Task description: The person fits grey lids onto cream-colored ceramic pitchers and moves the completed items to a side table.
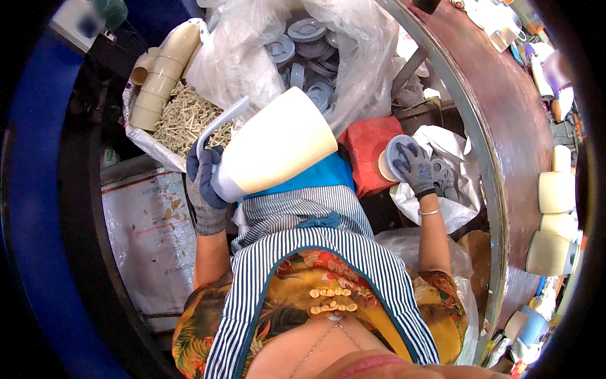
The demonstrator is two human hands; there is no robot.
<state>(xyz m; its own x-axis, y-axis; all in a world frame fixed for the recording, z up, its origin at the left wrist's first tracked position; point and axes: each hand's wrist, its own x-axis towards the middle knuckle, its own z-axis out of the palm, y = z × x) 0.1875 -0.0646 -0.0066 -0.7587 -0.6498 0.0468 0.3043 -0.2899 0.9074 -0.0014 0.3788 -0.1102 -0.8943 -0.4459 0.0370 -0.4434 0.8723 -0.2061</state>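
Observation:
My left hand (207, 174), in a grey-blue work glove, is closed round the pale grey handle (222, 123) of a large cream plastic jug (278, 148). The jug lies tilted across my lap, its wide end toward the upper right. On the right, my gloved right hand (416, 169) grips a round blue-grey lid (396, 155) by its side. A cream rim shows behind this lid, over a red cloth-like bundle (372, 142). Just beyond that hand, a white sack (464, 205) holds grey plastic parts (445, 177).
Ahead, a clear plastic bag (237, 47) holds several round grey lids (307, 30). An open sack (142, 142) at the left contains small beige pegs (183, 110) and stacked cream cylinders (161, 79). A brown metal-edged table (505, 126) curves along the right, bearing cream cups (555, 191).

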